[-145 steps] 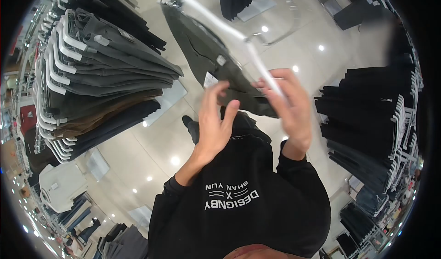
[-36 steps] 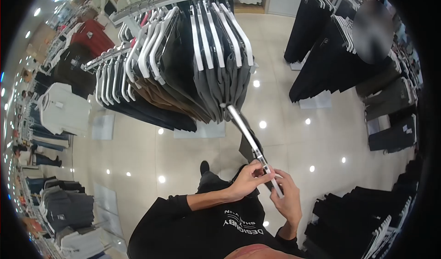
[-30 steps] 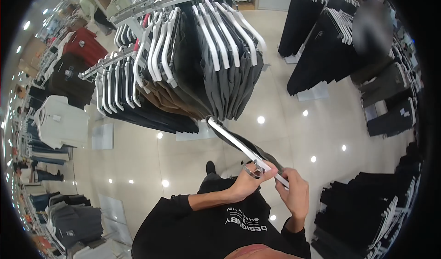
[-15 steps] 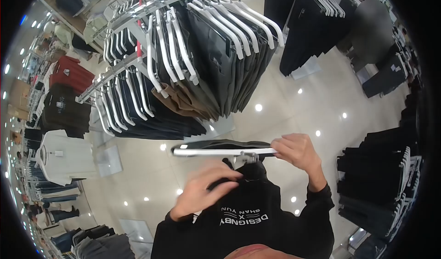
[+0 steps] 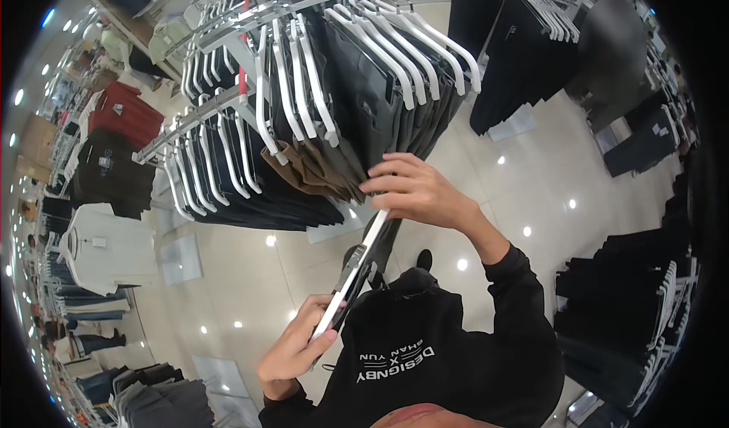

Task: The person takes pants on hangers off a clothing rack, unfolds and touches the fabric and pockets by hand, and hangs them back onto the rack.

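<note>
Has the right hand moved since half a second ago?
Yes: judged against the racked grey trousers, the right hand moved left and closer, overlapping their lower edge in view.

The hanger (image 5: 370, 240) between the hands looks like smooth white plastic with a slight sheen, fitted with a grey metallic-looking clip (image 5: 355, 257), and the dark garment (image 5: 389, 238) on it is matt cloth. Bright, polished metal makes up the rack rail (image 5: 304, 4), below which the grey trousers (image 5: 364, 109) and brown trousers (image 5: 311, 171) are soft, dull fabric with creases and folds. The sweatshirt (image 5: 493, 352) is matt black cloth bearing flat white lettering (image 5: 391, 362), while the pale floor tiles (image 5: 486, 192) are smooth and glossy, mirroring lights as bright spots.
</note>
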`<state>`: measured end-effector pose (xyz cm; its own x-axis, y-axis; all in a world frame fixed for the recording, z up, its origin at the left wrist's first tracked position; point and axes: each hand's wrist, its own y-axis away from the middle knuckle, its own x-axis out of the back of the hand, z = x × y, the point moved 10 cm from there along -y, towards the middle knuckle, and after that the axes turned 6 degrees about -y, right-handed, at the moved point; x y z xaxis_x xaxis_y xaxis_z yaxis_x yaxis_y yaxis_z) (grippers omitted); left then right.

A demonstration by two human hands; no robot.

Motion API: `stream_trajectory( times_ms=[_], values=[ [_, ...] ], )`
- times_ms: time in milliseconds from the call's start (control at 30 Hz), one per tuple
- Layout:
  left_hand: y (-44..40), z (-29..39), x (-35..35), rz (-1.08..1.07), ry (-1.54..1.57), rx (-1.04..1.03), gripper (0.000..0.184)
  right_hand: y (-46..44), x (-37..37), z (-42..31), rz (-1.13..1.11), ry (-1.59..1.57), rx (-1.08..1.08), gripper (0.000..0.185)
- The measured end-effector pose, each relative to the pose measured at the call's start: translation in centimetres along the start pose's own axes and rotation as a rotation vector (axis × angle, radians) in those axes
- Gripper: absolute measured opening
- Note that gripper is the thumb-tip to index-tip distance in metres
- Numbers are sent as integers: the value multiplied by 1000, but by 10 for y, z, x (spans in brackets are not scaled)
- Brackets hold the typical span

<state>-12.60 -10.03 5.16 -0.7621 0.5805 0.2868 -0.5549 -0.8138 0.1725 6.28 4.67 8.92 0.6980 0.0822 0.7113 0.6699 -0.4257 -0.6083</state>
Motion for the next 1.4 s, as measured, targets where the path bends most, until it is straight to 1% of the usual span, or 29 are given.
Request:
stream_trajectory(
  times_ms=[67, 100, 133, 167, 267, 300, 367, 433, 500, 567, 633, 733, 767, 867, 900, 933, 1000, 1067, 1100, 1133, 1200, 1300, 1400],
  values=[
    [3, 1, -2, 98, 29, 20, 12, -13, 19, 1, 64, -4, -39, 37],
    [4, 5, -3, 144, 60, 7, 12, -12, 36, 8, 138, -63, -96, 38],
    [5, 10, -4, 188, 91, -7, 12, -10, 54, 12, 163, -120, -122, 34],
    [5, 15, -4, 233, 121, -22, 13, -9, 68, 12, 175, -48, -85, 32],
    [-8, 22, -12, 332, 197, 24, 37, -20, 90, 14, 217, 137, -15, 24],
    [-15, 24, -17, 334, 230, 13, 29, -26, 93, 16, 230, 193, 4, 21],
    [-35, 31, -24, 340, 293, -16, 15, -39, 88, 28, 222, 304, -23, 18],
    [-57, 38, -23, 417, 320, -12, 15, -43, 82, 49, 190, 441, -51, 14],
    [-79, 39, -21, 480, 316, -12, 15, -39, 80, 73, 173, 386, -118, 15],
    [-102, 31, -20, 483, 297, -45, 14, -35, 83, 82, 145, 334, -166, 14],
    [-125, 29, -17, 483, 241, -95, 13, -31, 88, 85, 134, 321, -171, 13],
    [-163, 14, -9, 528, 238, -110, 14, -29, 92, 84, 113, 292, -168, 12],
    [-174, 13, -3, 554, 222, -102, 16, -29, 93, 84, 105, 281, -162, 11],
    [-207, -4, 16, 653, 329, -123, 26, -27, 93, 87, 71, 247, -196, 11],
    [-213, 4, 23, 675, 363, -82, 40, -26, 93, 86, 76, 260, -174, 12],
    [-225, 6, 34, 696, 335, -131, 49, -25, 92, 86, 81, 274, -153, 12],
    [-256, 2, 56, 699, 308, -102, 47, -24, 93, 85, 79, 278, -142, 12],
    [-283, -1, 72, 640, 422, -5, 45, -23, 94, 84, 67, 256, -159, 12],
    [-294, 3, 82, 647, 399, -18, 44, -22, 94, 85, 56, 243, -165, 13],
    [-304, 8, 88, 623, 465, -37, 43, -22, 96, 84, 63, 240, -150, 14],
    [-326, 11, 108, 625, 459, -60, 39, -22, 98, 80, 75, 234, -120, 15],
    [-345, 21, 132, 682, 466, -27, 27, -21, 98, 82, 62, 224, -142, 15],
    [-364, 32, 154, 705, 460, -62, 20, -20, 96, 84, 26, 203, -171, 15]
  ],
)
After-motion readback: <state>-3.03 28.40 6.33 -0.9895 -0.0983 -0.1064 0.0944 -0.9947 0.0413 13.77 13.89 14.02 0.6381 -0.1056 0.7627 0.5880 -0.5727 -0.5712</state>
